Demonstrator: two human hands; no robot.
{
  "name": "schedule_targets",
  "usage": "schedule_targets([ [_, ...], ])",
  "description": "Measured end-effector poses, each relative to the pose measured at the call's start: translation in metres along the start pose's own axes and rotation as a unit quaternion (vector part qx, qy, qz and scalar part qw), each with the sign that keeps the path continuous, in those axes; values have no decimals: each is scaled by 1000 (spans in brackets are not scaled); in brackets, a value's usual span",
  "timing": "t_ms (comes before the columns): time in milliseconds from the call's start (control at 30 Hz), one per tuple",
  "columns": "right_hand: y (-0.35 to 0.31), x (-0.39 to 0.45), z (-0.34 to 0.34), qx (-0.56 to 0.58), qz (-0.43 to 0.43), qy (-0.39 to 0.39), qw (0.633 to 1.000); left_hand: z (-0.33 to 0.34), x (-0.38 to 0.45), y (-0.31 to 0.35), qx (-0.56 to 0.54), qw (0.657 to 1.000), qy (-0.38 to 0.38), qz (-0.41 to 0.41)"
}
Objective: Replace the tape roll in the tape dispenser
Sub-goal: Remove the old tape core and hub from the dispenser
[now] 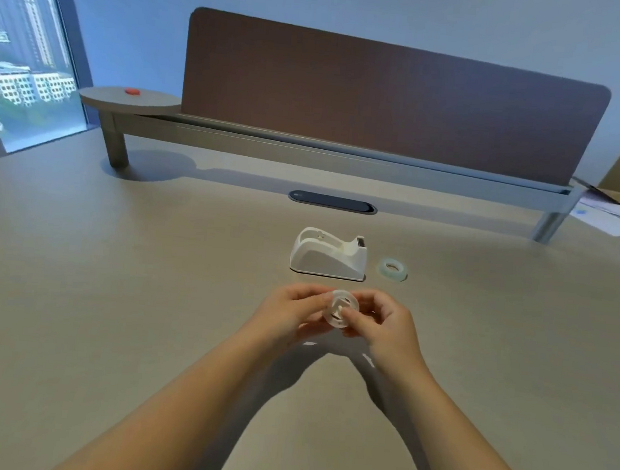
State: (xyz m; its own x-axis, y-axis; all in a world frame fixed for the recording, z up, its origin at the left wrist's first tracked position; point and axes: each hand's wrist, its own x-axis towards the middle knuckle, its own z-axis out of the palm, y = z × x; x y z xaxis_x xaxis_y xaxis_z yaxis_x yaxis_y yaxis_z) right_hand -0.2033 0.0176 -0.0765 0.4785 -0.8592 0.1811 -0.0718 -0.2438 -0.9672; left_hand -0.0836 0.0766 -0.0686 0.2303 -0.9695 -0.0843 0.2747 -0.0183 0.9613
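Observation:
A white tape dispenser [327, 256] stands on the beige desk [111, 293] with its roll cradle bare and its cutter end pointing right. Just to its right a pale greenish tape roll [393, 269] lies flat. In front of the dispenser, above the desk, I hold a clear tape roll on a white hub [341, 307] between both hands. My left hand [291, 307] pinches its left rim. My right hand [383, 324] grips the right side, with fingertips at the hub's centre.
A dark oval cable grommet [332, 202] sits behind the dispenser. A raised shelf with a brown divider panel [386, 100] runs along the back. Papers [614, 218] lie at far right. A small red object [132, 91] rests on the round shelf end at left.

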Motion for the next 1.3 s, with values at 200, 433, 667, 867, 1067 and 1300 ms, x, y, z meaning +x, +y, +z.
schedule_targets([
  [200,16,9,-11,-80,-37,-8,996,6,22,-7,107,993,48,-19],
  [433,25,21,-22,-224,-71,13,972,5,41,-16,30,992,116,-25],
  [667,34,27,-27,-280,-24,35,959,-7,44,-15,28,991,130,-16],
  [867,24,22,-22,-250,-95,14,963,-2,40,-9,86,992,92,-26],
  [1067,15,21,-34,-209,-114,-4,971,28,44,-3,183,982,43,-10],
  [1300,38,35,-107,-217,-28,127,967,70,93,-8,405,906,79,91],
])
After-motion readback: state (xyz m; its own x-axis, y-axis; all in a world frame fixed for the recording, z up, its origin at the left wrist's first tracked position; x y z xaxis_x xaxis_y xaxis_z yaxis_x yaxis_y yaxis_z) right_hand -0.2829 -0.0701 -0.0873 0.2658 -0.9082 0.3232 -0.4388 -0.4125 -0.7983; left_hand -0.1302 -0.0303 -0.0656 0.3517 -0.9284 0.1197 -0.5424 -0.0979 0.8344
